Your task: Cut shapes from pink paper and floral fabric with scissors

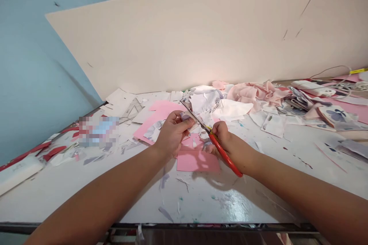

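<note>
Between thumb and fingers, my left hand (172, 132) pinches a small pale scrap (188, 116) that looks like paper or cloth. My right hand (228, 139) is wrapped round the handles of red-handled scissors (225, 155). Their blades point up and left, beside the scrap and close to my left fingertips. I cannot tell whether the blades touch it. Below both hands a pink sheet (197, 161) lies on the white table (230, 203). Another pink sheet (161, 109) lies behind my left hand, with a patterned piece (153, 131) on it.
Crumpled pink cloth (258, 92) and white scraps (231, 109) are heaped along the pale board (201, 42) at the back. A clear triangle ruler (133, 108) lies at left. A white device with a cable (313, 88) and a patterned card (335, 115) sit at right.
</note>
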Available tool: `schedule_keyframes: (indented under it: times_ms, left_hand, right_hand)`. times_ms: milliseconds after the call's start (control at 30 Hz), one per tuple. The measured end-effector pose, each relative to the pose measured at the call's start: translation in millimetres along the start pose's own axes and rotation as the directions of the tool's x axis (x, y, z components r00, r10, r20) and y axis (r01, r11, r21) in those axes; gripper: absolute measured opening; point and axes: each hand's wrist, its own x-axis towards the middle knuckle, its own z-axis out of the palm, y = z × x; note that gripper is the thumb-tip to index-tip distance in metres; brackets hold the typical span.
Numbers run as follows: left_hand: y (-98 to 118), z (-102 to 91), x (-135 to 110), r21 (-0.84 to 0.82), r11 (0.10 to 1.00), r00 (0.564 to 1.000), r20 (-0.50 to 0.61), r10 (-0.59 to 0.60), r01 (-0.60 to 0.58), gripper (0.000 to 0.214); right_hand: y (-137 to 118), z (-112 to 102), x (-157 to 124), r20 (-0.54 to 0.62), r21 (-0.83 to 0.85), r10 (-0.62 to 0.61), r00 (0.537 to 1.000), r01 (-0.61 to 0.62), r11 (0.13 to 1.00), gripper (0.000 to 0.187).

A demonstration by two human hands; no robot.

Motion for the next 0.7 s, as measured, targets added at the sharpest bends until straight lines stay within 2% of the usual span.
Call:
schedule_keyframes:
  times_ms: [433,600,700]
  left_hand:
    - [-1,-0.7,-2,0.028,1.000,1.000,0.023,0.011,-0.012,0.026]
    - [2,0.4,-1,0.031,0.999,1.000,0.014,0.012,-0.012,0.025]
    - [3,0.0,-1,0.018,1.000,1.000,0.027,0.012,-0.012,0.025]
  right_hand:
    - [8,8,2,-0.064,-0.051,-0.012,0.998,0.009,0.999,0.026]
    - [1,4,1,-0.027,-0.039,0.060,0.998,-0.061,0.997,0.027]
    - [-2,2,2,-0.053,-0.075,0.101,0.993,-0.105,0.992,0.027]
